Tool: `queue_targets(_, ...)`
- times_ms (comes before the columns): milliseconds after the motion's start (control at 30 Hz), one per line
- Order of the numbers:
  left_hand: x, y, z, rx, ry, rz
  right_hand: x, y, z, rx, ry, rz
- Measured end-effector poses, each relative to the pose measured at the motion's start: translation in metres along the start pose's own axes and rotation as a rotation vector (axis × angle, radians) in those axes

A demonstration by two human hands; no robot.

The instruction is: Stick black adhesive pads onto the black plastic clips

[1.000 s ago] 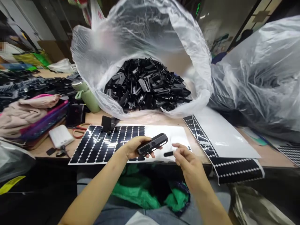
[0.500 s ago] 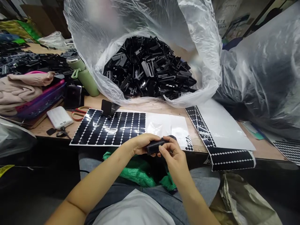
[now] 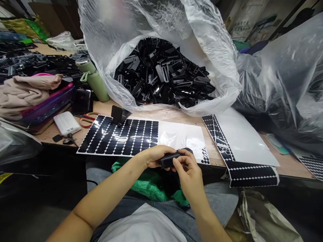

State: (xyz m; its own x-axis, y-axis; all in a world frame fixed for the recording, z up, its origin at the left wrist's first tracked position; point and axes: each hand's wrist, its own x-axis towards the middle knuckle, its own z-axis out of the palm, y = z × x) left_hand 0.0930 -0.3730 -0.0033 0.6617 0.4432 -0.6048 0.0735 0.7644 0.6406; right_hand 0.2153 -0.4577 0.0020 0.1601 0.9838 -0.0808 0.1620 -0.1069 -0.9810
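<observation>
A black ribbed plastic part (image 3: 167, 160) is held between both hands above the table's front edge. My left hand (image 3: 156, 156) is closed around its left end, thumb on top. The fingers of my right hand (image 3: 188, 163) pinch the right end, partly hiding it. Just behind the hands lies a sheet of black stickers (image 3: 121, 136), its right part bare white backing with a few small round dots. A large clear plastic bag (image 3: 214, 67) stands open beyond it, full of black plastic parts (image 3: 161, 74).
At the left are a green bottle (image 3: 97, 84), a phone (image 3: 82, 101), red-handled scissors (image 3: 88, 120), a white power bank (image 3: 67, 123) and a basket with cloth (image 3: 47, 101). More sticker sheets (image 3: 252, 174) lie at the right, beside another full bag (image 3: 277, 87).
The view has shifted slightly, so most things stand a little further right. Both hands still hold the black part, with little change in their grip.
</observation>
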Motion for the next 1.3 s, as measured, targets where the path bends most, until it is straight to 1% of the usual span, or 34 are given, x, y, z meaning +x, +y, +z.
queue_targets(233,0.003,-0.003,-0.001,-0.020,-0.011,0.015,-0.001,-0.003,0.001,-0.047,0.022,-0.027)
queue_targets(433,0.004,-0.005,0.002,-0.028,0.022,0.006,-0.005,0.000,0.008,-0.124,0.027,-0.055)
queue_targets(500,0.004,-0.007,0.002,-0.015,0.044,0.021,-0.002,0.005,0.005,-0.206,0.084,-0.097)
queue_targets(567,0.005,-0.008,-0.001,0.024,0.048,0.023,0.008,0.015,-0.008,-0.313,0.196,-0.128)
queue_targets(633,0.004,-0.009,-0.004,0.083,0.018,0.011,0.023,0.029,-0.032,-0.428,0.276,-0.108)
queue_targets(700,0.004,-0.007,-0.008,0.122,-0.017,0.001,0.039,0.046,-0.064,-0.571,0.229,-0.048)
queue_targets(767,0.003,-0.005,-0.009,0.119,-0.032,-0.008,0.051,0.063,-0.092,-0.687,0.125,-0.004)
queue_targets(833,0.002,-0.003,-0.008,0.093,-0.032,-0.014,0.060,0.078,-0.110,-0.737,0.023,-0.005)
queue_targets(900,0.002,-0.001,-0.007,0.066,-0.038,-0.024,0.064,0.088,-0.117,-0.743,-0.028,-0.047)
queue_targets(1000,0.003,-0.002,-0.008,0.029,-0.055,-0.037,0.064,0.089,-0.116,-0.724,-0.004,-0.106)
queue_targets(1033,0.004,-0.003,-0.009,0.017,-0.059,-0.040,0.062,0.084,-0.114,-0.711,0.016,-0.116)
queue_targets(1100,0.005,-0.005,-0.011,-0.001,-0.065,-0.042,0.054,0.067,-0.106,-0.657,0.040,-0.118)
queue_targets(1167,0.007,-0.006,-0.011,-0.001,-0.062,-0.039,0.043,0.043,-0.092,-0.548,0.024,-0.093)
queue_targets(1233,0.009,-0.008,-0.009,0.016,-0.052,-0.042,0.031,0.021,-0.073,-0.406,-0.034,-0.060)
queue_targets(1300,0.009,-0.009,-0.005,0.033,-0.035,-0.054,0.023,0.007,-0.054,-0.290,-0.099,-0.063)
